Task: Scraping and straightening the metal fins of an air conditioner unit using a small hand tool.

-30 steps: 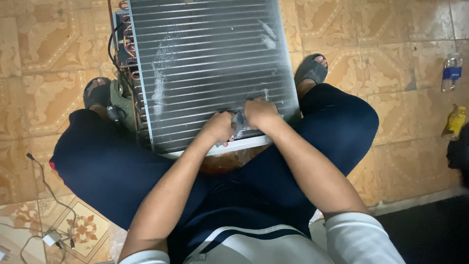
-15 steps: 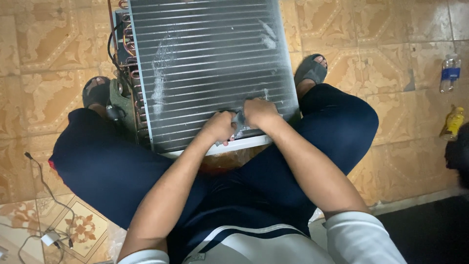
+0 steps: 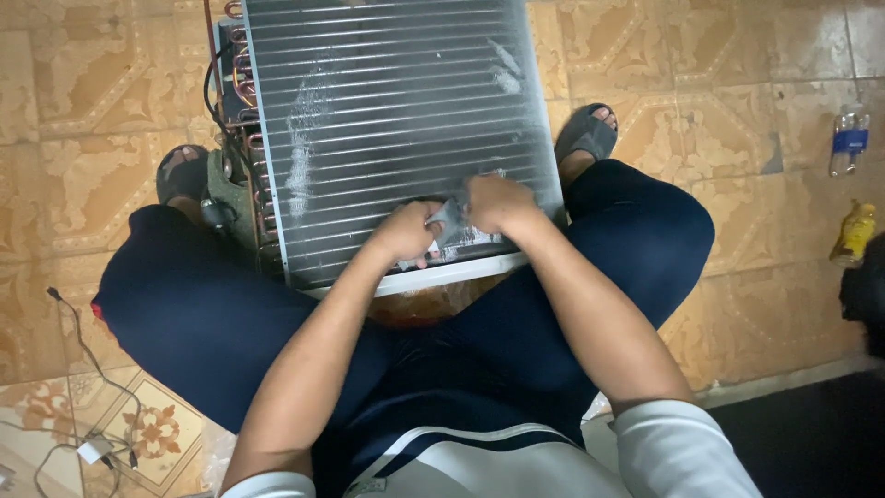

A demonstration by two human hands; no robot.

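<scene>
Finned coil panel (image 3: 396, 129) fills the upper centre of the frame, leaning between the seated person's knees. Its long axis runs from the lower centre up to the top edge, where it is cut off; the fin face is turned towards the camera. Horizontal tubes cross the face, with pale scuffed patches at upper right and left of centre. Copper tube bends (image 3: 241, 92) and dark wiring line its left edge, partly in shadow.

Left hand (image 3: 403, 233) and right hand (image 3: 498, 201) press close together on the lower part of the panel, both curled shut around a small grey piece (image 3: 449, 219). What the piece is cannot be made out; the fingers hide most of it.

Two bottles (image 3: 850, 138) sit at right on the tiled floor (image 3: 83, 92). A white cable (image 3: 92, 449) lies at lower left.
</scene>
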